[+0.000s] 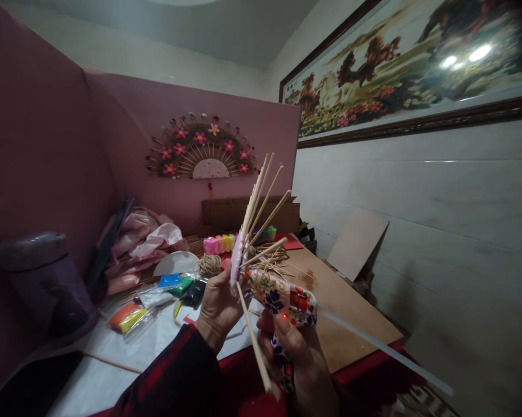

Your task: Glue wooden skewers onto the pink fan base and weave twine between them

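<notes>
My left hand point(219, 307) is closed on a half-round white piece point(237, 260) with several bamboo sticks point(261, 208) fanning up from it; one stick point(254, 341) hangs down below the hand. My right hand point(299, 359) grips a flower-patterned glue gun point(284, 295) whose nozzle touches the base of the sticks. A clear glue stick point(382, 347) juts out of the gun's back toward the right. A small red light glows on the gun.
On the table point(347, 301) lie packets of coloured clay point(128, 317), a ball of twine point(210, 264), loose sticks point(272, 260), a white half disc point(176, 263) and pink cloth point(143, 237). A finished stick fan with flowers point(202, 147) hangs on the pink wall. A purple jar point(39, 278) stands at left.
</notes>
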Available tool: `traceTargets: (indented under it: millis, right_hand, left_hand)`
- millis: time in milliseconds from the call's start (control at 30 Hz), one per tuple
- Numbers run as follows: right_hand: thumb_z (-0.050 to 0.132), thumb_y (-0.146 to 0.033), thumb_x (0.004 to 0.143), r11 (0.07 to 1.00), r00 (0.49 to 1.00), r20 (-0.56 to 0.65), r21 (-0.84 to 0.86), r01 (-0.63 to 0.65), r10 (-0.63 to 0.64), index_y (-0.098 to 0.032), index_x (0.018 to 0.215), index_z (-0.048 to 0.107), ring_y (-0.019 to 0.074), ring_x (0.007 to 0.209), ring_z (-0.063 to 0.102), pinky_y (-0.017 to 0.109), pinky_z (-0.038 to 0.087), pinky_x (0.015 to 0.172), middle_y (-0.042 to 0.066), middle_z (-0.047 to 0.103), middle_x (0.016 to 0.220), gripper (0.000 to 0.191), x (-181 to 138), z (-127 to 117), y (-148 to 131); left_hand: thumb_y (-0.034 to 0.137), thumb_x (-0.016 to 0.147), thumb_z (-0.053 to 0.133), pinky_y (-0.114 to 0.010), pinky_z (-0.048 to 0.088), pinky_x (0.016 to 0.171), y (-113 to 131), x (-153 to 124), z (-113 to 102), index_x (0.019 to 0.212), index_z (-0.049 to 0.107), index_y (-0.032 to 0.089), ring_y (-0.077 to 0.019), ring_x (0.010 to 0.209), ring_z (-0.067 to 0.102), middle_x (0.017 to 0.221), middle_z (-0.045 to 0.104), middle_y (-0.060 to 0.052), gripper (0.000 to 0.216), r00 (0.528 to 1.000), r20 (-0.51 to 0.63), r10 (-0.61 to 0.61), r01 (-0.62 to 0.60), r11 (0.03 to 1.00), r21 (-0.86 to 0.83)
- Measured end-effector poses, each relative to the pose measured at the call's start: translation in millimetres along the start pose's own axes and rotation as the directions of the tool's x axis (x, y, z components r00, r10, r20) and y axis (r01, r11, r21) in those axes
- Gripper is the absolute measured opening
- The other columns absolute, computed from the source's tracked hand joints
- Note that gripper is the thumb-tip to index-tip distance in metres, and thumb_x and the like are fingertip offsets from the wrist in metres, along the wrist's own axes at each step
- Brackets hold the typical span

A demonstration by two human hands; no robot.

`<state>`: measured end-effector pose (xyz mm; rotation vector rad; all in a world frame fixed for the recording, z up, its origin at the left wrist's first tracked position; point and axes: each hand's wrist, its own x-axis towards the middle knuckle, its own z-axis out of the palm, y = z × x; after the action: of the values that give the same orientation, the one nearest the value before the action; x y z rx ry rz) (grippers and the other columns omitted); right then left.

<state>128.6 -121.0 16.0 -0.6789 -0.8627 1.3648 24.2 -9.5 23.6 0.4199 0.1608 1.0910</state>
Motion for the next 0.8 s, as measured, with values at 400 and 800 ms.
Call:
traceTargets:
  millis: [400,800]
  right_hand:
    - [0.063,-0.056,0.076,0.994,0.996,0.062,0.091,0.056,-0.062,-0.015,0.082,0.056,0.003,0.033,0.033,0.013,0.03,0.027,-0.008,0.044,0.048,0.042,4.8,-1.1,12.1]
    - [0.062,-0.056,0.077,0.994,0.997,0.039,0.088,0.064,-0.068,-0.014,0.085,0.057,0.0031,0.032,0.035,0.013,0.028,0.027,-0.006,0.047,0.05,0.043,8.0,2.9,21.6]
  left_hand:
    - [0.013,0.08,0.061,-0.024,0.054,0.053,5.3,-1.8,-10.0,0.086,0.065,0.015,-0.0145,0.057,0.065,0.062,0.066,0.0,0.007,1.0,-0.022,0.014,-0.013,0.998,0.061]
    - [0.025,0.083,0.06,-0.024,0.053,0.053,6.5,-3.3,-6.2,0.088,0.067,0.015,-0.0153,0.058,0.065,0.066,0.068,-0.002,0.013,0.997,0.07,0.03,-0.038,0.992,0.119]
